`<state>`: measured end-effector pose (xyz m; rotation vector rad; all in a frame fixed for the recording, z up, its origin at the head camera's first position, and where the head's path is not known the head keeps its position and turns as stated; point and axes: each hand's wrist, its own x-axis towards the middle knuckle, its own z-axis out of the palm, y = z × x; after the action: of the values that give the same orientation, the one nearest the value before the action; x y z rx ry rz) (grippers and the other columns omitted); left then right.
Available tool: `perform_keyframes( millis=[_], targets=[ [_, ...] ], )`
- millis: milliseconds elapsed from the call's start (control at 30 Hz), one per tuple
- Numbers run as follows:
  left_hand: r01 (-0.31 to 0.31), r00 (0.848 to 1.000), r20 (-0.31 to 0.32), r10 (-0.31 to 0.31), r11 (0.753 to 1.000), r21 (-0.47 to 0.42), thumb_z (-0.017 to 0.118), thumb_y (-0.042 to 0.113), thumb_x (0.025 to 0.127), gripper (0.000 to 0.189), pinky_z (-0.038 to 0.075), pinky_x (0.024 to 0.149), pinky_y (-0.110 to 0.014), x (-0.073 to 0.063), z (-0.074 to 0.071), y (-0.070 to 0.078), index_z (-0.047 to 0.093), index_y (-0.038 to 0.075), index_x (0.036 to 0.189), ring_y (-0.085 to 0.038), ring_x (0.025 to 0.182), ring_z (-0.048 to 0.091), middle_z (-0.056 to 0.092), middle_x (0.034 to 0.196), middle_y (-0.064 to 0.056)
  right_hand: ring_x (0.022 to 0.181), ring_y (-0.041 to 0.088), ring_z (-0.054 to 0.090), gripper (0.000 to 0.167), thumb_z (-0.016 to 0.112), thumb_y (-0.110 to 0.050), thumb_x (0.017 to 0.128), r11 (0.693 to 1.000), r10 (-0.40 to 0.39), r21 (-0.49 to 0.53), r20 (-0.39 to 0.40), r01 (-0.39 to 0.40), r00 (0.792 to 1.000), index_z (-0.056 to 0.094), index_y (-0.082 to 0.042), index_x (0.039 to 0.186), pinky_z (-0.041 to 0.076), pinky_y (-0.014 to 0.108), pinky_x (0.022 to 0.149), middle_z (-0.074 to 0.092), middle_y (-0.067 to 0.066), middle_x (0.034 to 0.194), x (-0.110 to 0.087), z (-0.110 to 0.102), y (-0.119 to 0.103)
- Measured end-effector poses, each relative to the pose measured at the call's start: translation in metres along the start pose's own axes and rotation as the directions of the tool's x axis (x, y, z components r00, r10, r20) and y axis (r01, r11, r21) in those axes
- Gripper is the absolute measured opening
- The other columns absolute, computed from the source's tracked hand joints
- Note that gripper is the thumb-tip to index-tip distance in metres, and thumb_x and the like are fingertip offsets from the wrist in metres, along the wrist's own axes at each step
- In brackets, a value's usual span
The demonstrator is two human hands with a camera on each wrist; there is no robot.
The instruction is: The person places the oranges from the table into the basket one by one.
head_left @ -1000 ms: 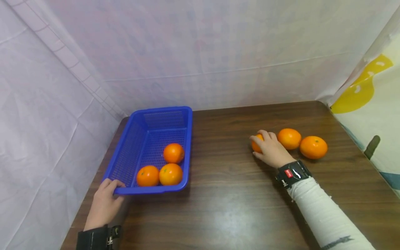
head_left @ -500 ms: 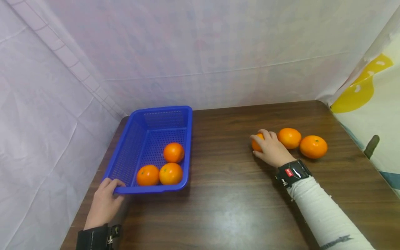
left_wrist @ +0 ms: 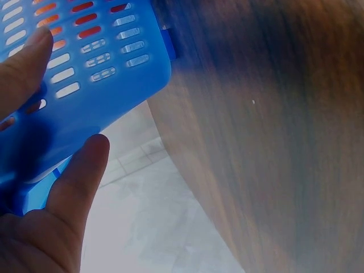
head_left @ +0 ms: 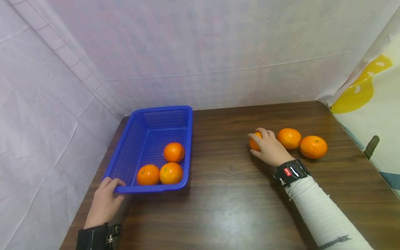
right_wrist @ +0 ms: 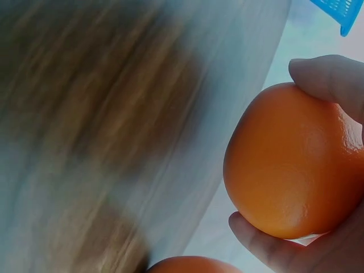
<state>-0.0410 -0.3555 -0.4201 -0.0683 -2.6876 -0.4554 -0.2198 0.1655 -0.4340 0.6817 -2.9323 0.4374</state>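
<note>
My left hand (head_left: 105, 201) grips the near left corner of a blue plastic basket (head_left: 143, 189), fingers over the rim. In the left wrist view its thumb and a finger lie on either side of the slotted wall (left_wrist: 114, 79). My right hand (head_left: 269, 148) holds an orange (head_left: 255, 141) at the right of the table, thumb and fingers curled round it. That orange (right_wrist: 290, 165) fills the grasp in the right wrist view. Just right of this hand sit two more oranges, one nearer (head_left: 289, 138) and one farther right (head_left: 313, 147).
Three oranges (head_left: 171, 173) lie in the basket's near right part. The brown wooden table (head_left: 218, 166) meets a pale cloth wall (head_left: 218, 52) at the back. Another cloth (head_left: 384, 132) with yellow shapes hangs on the right.
My right hand has shifted slightly left with the orange in its grasp. The left hand and the basket have stayed in place.
</note>
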Motion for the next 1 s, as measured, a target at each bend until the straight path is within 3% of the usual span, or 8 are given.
perform_keyframes(
  millis=[1000],
  targets=[
    [0.027, 0.999, 0.030, -0.027, 1.000, -0.004, 0.077, -0.011, 0.067, 0.030, 0.052, 0.074, -0.052, 0.000, 0.000, 0.000, 0.065, 0.007, 0.088, -0.027, 0.081, 0.059, 0.053, 0.085, -0.007, 0.128, 0.047, 0.042, 0.056, 0.074, -0.029, 0.090, 0.998, -0.037, 0.057, -0.018, 0.038, 0.999, 0.053, -0.017, 0.140, 0.053, 0.059, 0.089, 0.040, 0.022, 0.147, 0.017, 0.006, -0.030]
  ],
)
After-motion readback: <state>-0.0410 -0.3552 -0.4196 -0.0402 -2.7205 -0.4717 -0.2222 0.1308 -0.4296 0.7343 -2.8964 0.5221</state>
